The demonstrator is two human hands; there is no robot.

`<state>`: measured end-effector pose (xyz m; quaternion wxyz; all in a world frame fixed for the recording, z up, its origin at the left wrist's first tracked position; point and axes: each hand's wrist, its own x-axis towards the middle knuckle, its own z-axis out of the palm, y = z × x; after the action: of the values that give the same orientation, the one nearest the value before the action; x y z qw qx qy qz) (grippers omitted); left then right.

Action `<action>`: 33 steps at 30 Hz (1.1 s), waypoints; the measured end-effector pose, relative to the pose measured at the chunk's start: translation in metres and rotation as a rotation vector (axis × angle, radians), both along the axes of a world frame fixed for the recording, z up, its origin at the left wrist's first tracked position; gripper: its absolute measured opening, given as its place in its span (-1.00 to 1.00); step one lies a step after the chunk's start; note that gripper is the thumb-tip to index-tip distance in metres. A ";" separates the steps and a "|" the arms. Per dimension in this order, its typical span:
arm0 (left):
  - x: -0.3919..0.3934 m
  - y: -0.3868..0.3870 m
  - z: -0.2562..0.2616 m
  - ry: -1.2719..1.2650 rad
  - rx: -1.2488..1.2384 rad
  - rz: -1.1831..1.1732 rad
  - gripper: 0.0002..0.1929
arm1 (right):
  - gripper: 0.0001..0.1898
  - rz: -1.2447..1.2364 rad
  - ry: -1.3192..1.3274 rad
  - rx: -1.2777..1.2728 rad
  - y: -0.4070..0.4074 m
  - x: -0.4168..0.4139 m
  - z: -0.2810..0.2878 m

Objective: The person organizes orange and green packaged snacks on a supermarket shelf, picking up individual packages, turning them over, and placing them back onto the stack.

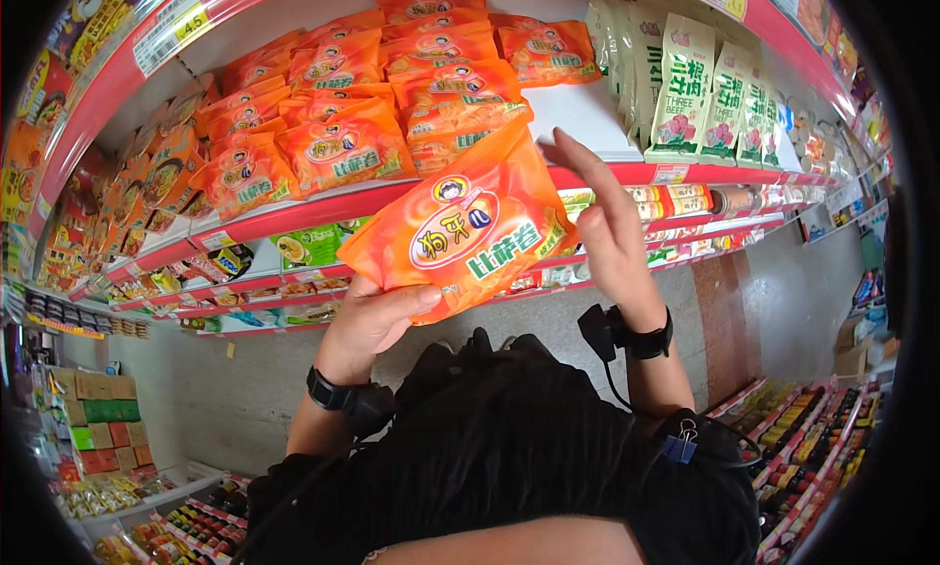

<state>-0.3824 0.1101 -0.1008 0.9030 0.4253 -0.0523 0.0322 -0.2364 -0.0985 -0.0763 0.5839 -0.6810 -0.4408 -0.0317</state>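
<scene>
An orange plastic snack bag is tilted in front of the shelf, its printed face towards me. My left hand grips its lower left corner, thumb on the front and the other fingers hidden behind. Just to the right of the bag, my right hand has its fingers raised and apart, with nothing held; whether it touches the bag's edge I cannot tell. Behind the bag, several matching orange bags lie in stacks on the white shelf. One more orange bag lies farther back, left of the pale green packets.
Pale green and white packets stand upright at the right of the shelf. Darker orange noodle packets fill its left part. Below run lower shelves with a red front edge. Stacked cartons and bottle racks stand behind me.
</scene>
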 end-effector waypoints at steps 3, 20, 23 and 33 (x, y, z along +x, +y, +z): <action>0.000 -0.007 0.006 0.027 0.141 0.053 -0.33 | -0.51 0.236 0.464 0.120 0.005 -0.018 0.006; 0.005 -0.006 0.019 0.026 0.397 0.183 -0.50 | -0.74 0.107 0.577 0.207 -0.001 -0.017 -0.011; 0.006 -0.007 0.020 -0.002 0.298 0.150 -0.45 | -0.75 0.078 0.571 0.215 -0.001 -0.015 -0.012; 0.003 0.009 0.012 0.122 0.471 0.109 -0.55 | -0.73 0.006 0.548 0.256 -0.009 -0.008 -0.010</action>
<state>-0.3794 0.1192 -0.0887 0.7775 0.6272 0.0193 0.0423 -0.2440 -0.1077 -0.0862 0.7622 -0.5839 -0.2611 0.0998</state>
